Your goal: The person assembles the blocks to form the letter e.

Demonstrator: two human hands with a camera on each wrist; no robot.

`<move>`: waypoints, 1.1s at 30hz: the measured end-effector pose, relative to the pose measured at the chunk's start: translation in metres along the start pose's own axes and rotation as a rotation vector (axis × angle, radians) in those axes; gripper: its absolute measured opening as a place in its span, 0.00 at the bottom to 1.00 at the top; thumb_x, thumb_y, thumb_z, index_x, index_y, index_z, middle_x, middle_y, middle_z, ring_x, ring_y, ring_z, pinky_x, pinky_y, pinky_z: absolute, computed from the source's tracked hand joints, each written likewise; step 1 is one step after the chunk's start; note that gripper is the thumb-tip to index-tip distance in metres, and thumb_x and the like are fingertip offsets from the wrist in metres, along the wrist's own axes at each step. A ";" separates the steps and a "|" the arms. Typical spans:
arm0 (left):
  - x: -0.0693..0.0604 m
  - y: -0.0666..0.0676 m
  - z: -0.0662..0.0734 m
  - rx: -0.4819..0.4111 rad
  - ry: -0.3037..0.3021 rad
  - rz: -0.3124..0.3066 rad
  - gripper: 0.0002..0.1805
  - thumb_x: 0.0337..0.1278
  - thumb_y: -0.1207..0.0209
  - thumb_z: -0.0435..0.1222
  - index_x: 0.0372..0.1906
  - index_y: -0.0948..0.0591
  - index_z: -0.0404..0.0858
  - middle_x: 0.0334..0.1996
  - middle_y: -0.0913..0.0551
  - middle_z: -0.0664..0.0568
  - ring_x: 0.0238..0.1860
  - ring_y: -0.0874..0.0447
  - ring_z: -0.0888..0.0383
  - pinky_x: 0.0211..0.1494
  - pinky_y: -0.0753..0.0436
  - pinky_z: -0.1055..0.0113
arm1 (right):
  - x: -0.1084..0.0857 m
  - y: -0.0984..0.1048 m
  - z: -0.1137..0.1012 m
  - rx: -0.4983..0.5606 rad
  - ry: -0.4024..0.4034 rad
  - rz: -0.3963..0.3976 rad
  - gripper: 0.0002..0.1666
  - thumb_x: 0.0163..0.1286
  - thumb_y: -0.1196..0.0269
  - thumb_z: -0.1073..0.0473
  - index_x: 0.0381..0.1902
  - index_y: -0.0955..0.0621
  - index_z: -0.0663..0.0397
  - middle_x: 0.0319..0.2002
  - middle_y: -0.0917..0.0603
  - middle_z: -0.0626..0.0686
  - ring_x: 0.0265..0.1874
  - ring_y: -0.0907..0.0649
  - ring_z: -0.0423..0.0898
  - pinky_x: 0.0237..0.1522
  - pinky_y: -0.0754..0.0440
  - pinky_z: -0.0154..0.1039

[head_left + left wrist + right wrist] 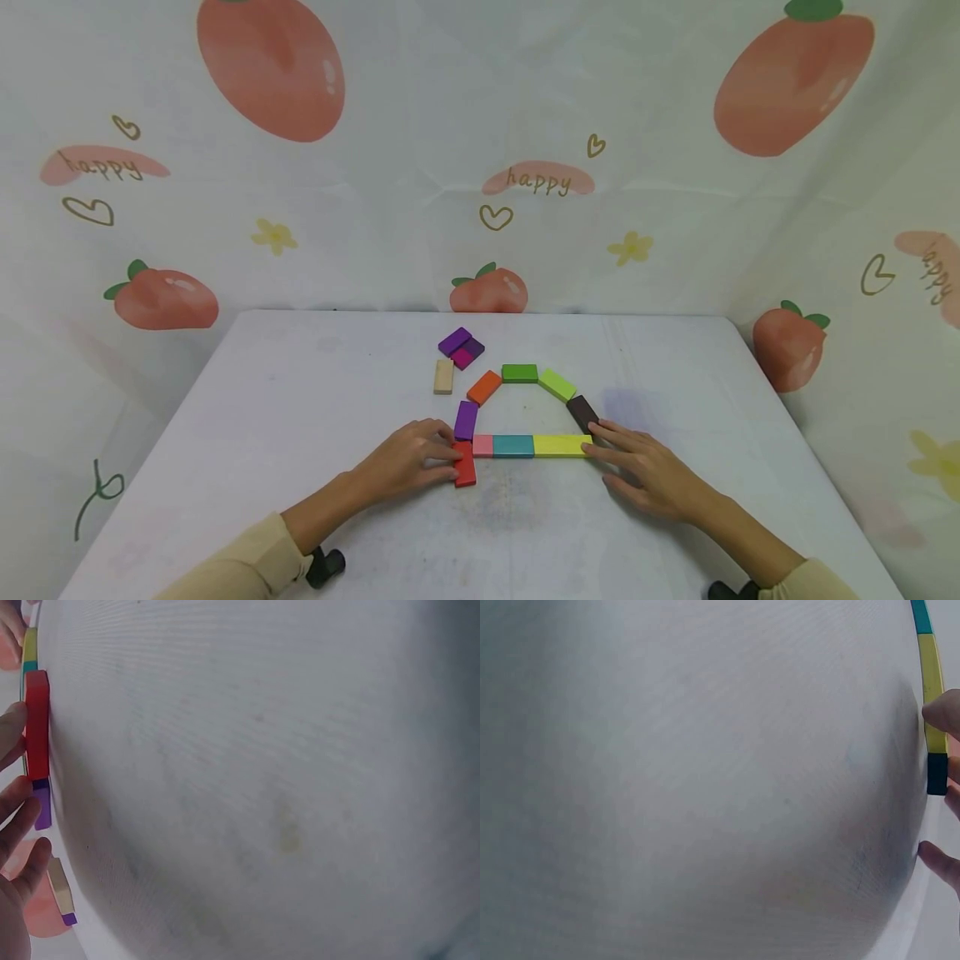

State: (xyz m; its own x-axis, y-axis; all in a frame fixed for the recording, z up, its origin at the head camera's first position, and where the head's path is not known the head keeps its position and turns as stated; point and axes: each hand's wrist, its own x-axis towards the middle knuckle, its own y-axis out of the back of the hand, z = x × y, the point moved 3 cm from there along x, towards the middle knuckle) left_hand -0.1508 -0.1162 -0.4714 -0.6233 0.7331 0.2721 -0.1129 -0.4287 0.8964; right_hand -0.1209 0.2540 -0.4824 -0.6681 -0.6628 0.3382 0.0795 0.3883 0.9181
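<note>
My left hand touches the left side of a red block with its fingertips; the left wrist view shows fingers against that block. A row of pink, teal and yellow blocks runs rightward from it. At the yellow block's right end lie the fingertips of my right hand, one of them by a dark brown block. Purple, orange, green and lime blocks arch above the row, up to the brown one.
Beyond the arch's left side lie a plain wooden block and a small cluster of purple, dark purple and magenta blocks. The white table meets a printed cloth backdrop at its far edge.
</note>
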 end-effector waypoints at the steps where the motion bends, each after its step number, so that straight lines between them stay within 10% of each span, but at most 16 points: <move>1: 0.000 0.000 0.000 0.000 0.002 -0.001 0.15 0.53 0.28 0.45 0.45 0.09 0.45 0.43 0.16 0.55 0.46 0.20 0.61 0.51 0.17 0.65 | 0.000 0.000 0.000 -0.001 0.000 0.000 0.33 0.56 0.27 0.59 0.62 0.18 0.46 0.67 0.25 0.57 0.67 0.27 0.56 0.53 0.21 0.58; 23: 0.009 0.010 -0.002 -0.009 0.025 0.044 0.17 0.51 0.27 0.45 0.46 0.10 0.44 0.43 0.16 0.54 0.47 0.19 0.59 0.49 0.16 0.65 | 0.000 0.001 -0.001 -0.014 0.024 0.021 0.34 0.54 0.26 0.59 0.62 0.18 0.45 0.66 0.24 0.56 0.66 0.26 0.55 0.52 0.22 0.55; 33: 0.038 0.028 -0.043 -0.043 0.236 0.170 0.25 0.50 0.25 0.38 0.55 0.16 0.37 0.49 0.16 0.47 0.53 0.18 0.50 0.54 0.17 0.56 | 0.000 0.002 -0.001 -0.007 0.016 0.017 0.34 0.54 0.26 0.60 0.62 0.19 0.44 0.66 0.24 0.56 0.66 0.26 0.55 0.52 0.21 0.55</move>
State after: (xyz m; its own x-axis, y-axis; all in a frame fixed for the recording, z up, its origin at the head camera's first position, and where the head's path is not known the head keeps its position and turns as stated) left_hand -0.2106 -0.1232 -0.4510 -0.7981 0.5083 0.3236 -0.0214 -0.5606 0.8278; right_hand -0.1201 0.2541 -0.4808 -0.6543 -0.6665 0.3574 0.0965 0.3952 0.9135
